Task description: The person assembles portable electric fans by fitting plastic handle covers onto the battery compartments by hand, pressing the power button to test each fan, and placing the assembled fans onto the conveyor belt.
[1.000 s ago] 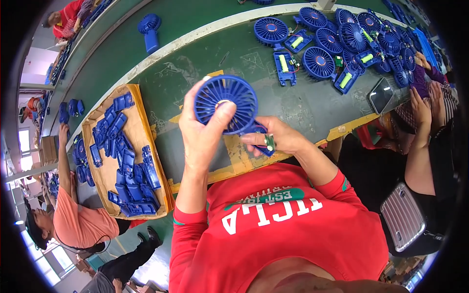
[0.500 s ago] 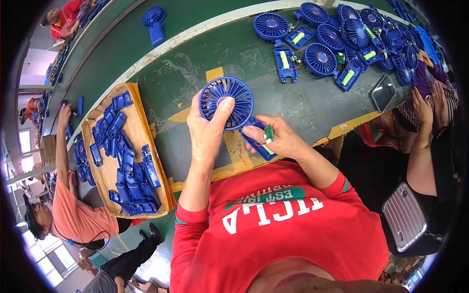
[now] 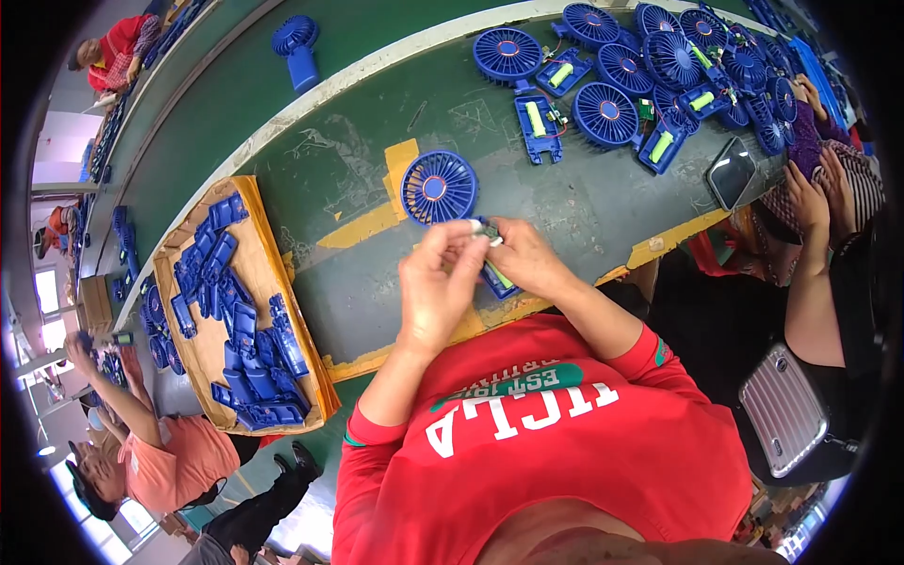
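Note:
A blue hand fan (image 3: 438,185) lies with its round grille flat on the green table, and its open handle (image 3: 499,280) runs back under my hands. My left hand (image 3: 438,292) pinches a small white part (image 3: 474,225) at the top of the handle. My right hand (image 3: 529,261) grips the handle from the right, its fingertips meeting the left hand's at that part. A green cell shows inside the handle, below my right hand.
A cardboard tray (image 3: 188,353) of blue handle shells sits to my left. Several blue fans (image 3: 603,113) with open handles crowd the table's far right, by a dark phone (image 3: 732,172). Another person's hands (image 3: 810,193) work at right; one more fan (image 3: 299,49) stands farther back.
My left hand had held the fan's grille up in the air. The fan now lies on the table, and the left hand has come down to join the right at the handle.

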